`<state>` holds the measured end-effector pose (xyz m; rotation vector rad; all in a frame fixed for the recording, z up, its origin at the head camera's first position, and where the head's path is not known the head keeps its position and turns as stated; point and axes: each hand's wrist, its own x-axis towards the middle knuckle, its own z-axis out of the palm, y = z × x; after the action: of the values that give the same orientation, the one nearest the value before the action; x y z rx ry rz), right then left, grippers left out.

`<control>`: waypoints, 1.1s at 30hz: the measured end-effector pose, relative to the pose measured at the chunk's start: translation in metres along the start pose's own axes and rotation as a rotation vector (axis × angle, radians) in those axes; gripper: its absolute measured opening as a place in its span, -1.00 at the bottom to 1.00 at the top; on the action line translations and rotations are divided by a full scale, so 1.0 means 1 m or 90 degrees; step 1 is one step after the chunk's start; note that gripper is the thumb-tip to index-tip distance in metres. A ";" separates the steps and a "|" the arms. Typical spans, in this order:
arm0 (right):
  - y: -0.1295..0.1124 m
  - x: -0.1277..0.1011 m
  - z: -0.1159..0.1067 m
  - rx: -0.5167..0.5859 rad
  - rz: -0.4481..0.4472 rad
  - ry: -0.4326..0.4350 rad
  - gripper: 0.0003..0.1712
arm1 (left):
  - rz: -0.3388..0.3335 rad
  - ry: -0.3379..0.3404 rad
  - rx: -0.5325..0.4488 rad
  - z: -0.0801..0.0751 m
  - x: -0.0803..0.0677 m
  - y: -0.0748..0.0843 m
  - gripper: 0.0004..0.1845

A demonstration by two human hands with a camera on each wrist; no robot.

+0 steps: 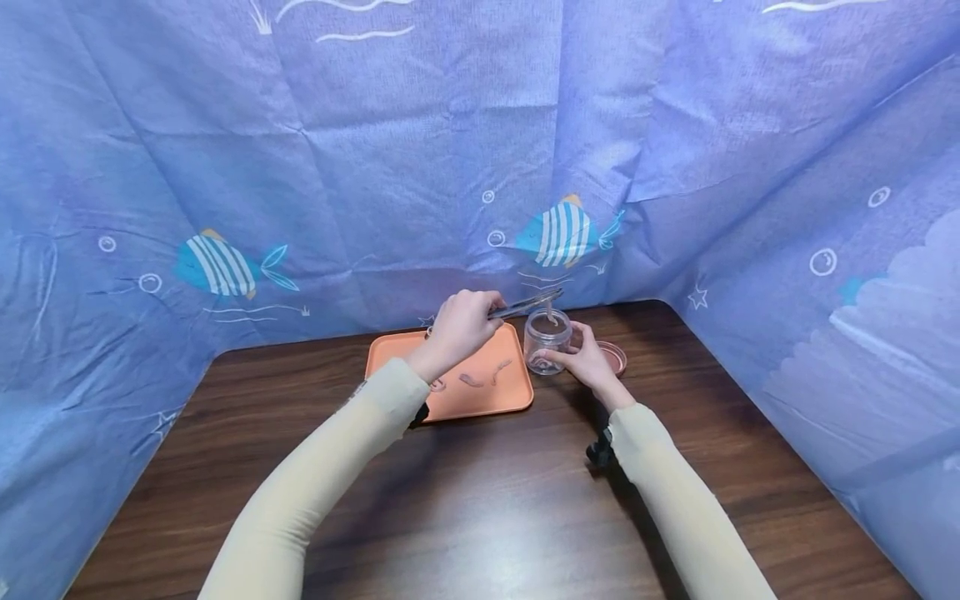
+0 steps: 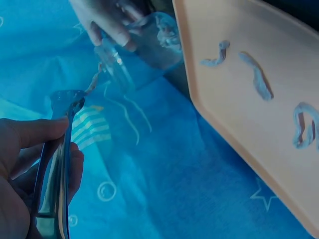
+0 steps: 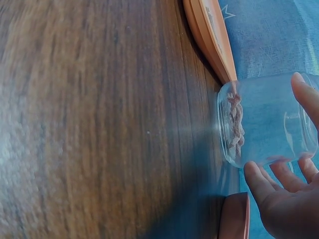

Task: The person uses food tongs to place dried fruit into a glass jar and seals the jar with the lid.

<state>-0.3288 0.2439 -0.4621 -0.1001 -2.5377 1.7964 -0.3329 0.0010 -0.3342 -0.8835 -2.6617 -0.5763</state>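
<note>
While the right hand (image 1: 589, 360) grips a clear jar (image 1: 543, 342) near the back edge of the table (image 1: 480, 492), between orange tray (image 1: 480, 408) and pink lid (image 1: 617, 358), left hand (image 1: 461, 323) pinches metal tongs (image 1: 527, 303) pressed together on a pale wormlike strand (image 2: 93, 82), apparently dangling at the jar's mouth.

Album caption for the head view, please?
Tongs in the left hand dangle a strip at the open jar the right hand holds.
</note>
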 end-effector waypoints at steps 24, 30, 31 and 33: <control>0.000 0.001 -0.002 0.023 -0.005 0.008 0.14 | 0.072 -0.004 0.120 0.031 0.001 0.003 -0.74; 0.000 -0.001 -0.002 0.021 -0.003 0.010 0.13 | 0.079 0.000 0.116 0.033 -0.001 0.001 -0.77; 0.000 -0.001 -0.002 0.018 -0.004 0.008 0.14 | 0.080 0.001 0.116 0.033 0.000 0.001 -0.77; 0.001 0.000 -0.002 0.013 -0.004 0.003 0.15 | 0.079 0.002 0.117 0.033 0.000 0.000 -0.76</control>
<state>-0.3287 0.2463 -0.4619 -0.0959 -2.5127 1.8176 -0.3373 0.0162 -0.3628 -0.9822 -2.5830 -0.2977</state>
